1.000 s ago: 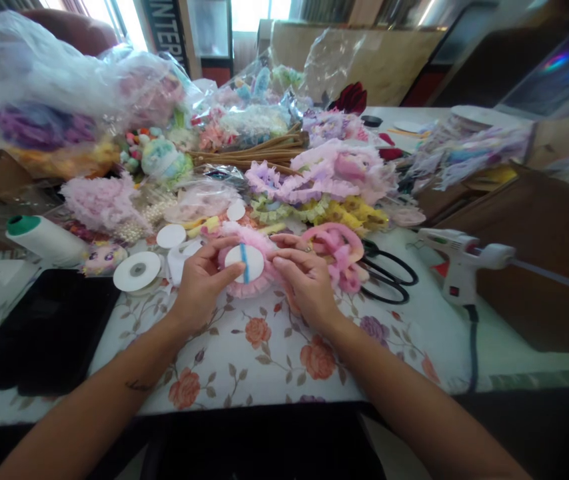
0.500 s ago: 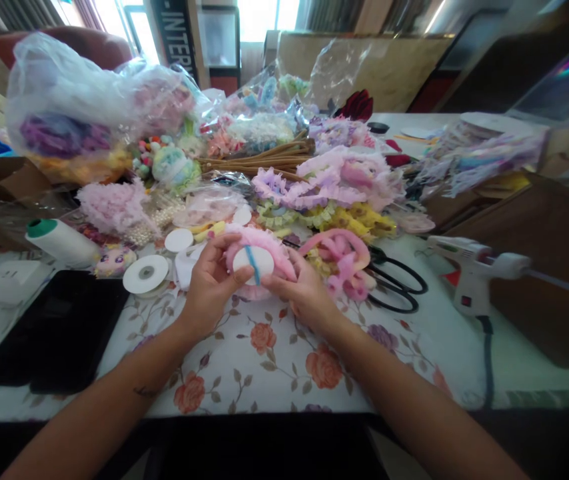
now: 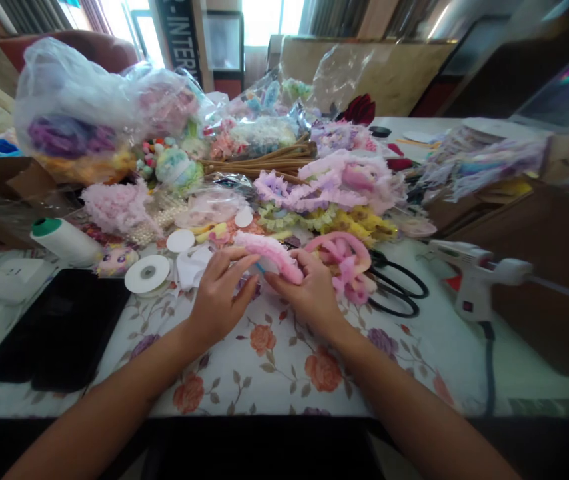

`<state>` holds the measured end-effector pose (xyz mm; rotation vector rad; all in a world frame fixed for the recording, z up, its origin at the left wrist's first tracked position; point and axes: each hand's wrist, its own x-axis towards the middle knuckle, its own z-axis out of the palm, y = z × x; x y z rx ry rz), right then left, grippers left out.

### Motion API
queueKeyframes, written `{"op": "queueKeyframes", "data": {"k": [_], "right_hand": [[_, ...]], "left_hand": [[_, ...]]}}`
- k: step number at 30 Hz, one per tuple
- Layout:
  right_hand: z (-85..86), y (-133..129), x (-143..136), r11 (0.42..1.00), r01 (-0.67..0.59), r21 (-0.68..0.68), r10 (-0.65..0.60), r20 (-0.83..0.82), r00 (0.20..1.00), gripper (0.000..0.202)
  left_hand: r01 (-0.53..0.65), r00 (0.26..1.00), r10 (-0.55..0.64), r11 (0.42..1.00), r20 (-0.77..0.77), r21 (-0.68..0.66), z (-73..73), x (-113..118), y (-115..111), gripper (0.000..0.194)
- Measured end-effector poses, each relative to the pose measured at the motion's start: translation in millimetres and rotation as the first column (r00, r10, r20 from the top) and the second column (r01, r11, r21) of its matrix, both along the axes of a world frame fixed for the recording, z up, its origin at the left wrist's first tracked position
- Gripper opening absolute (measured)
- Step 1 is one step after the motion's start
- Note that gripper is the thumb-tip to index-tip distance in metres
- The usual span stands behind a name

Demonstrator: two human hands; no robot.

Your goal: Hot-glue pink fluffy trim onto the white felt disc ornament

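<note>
A fluffy pink ruffled piece (image 3: 270,251) is tilted nearly edge-on between my hands, above the flowered cloth (image 3: 262,339). My right hand (image 3: 309,287) pinches its right end between thumb and fingers. My left hand (image 3: 222,287) is at its left side, fingers bent toward it and thumb apart; the fingertips touch or nearly touch its edge. Only a sliver of the white disc and blue strip shows below the pink ruffle. Beside my right hand lie pink fuzzy strips (image 3: 347,257).
Black-handled scissors (image 3: 399,290) and a white glue gun (image 3: 474,273) lie to the right. On the left are a ribbon spool (image 3: 147,275), a thread cone (image 3: 64,243) and a black tablet (image 3: 64,327). Bagged trims and brown stems (image 3: 259,167) fill the back.
The pink piece has tipped from face-on to nearly edge-on, hiding most of its white disc. My left thumb has come off the disc, and my left fingers have loosened.
</note>
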<state>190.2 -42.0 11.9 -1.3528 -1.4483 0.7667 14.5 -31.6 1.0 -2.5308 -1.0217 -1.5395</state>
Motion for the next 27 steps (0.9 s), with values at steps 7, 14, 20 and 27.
{"op": "queueKeyframes", "data": {"k": [7, 14, 20, 27], "right_hand": [[0.9, -0.6, 0.6, 1.0, -0.009, -0.011, 0.009, 0.041, 0.999, 0.022], [5.4, -0.9, 1.2, 0.986, -0.036, -0.164, 0.018, -0.106, 0.994, 0.025], [10.3, -1.9, -0.4, 0.943, -0.134, -0.306, 0.041, -0.292, 0.956, 0.029], [9.1, -4.1, -4.2, 0.942, -0.145, -0.303, 0.042, -0.32, 0.946, 0.03]], "left_hand": [[-0.077, 0.997, 0.077, 0.996, 0.0, 0.038, -1.9, 2.0, -3.4, 0.036], [-0.067, 0.972, 0.071, 0.997, 0.224, -0.025, -0.4, 0.6, -0.2, 0.019], [0.076, 0.9, -0.002, 0.985, 0.436, -0.152, -2.4, 0.0, 6.5, 0.016], [0.228, 0.885, -0.081, 0.934, 0.458, -0.275, 2.2, 0.8, -0.3, 0.017]]}}
